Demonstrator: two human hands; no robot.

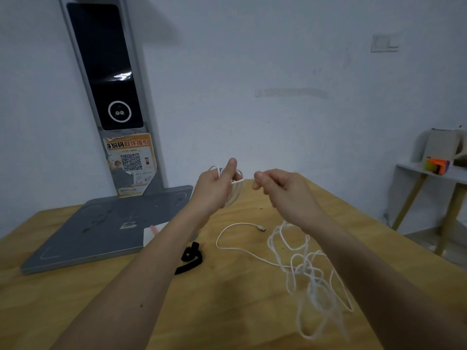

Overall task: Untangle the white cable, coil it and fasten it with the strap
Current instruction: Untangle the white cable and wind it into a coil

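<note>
Both hands frame centre: left hand (214,188) grips loops of thin white cable (307,269), right hand (285,193) pinches it. Black strap (190,258) on light wooden table (240,299); pale wall behind.

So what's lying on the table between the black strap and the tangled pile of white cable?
In the head view, one loose run of the white cable ending in its plug; otherwise bare table separates the black strap from the tangle.

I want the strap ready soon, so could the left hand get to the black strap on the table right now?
Probably not straight away: the left hand grips coils of the white cable. The black strap lies uncovered on the table beside the left forearm, so the path looks free.
</note>
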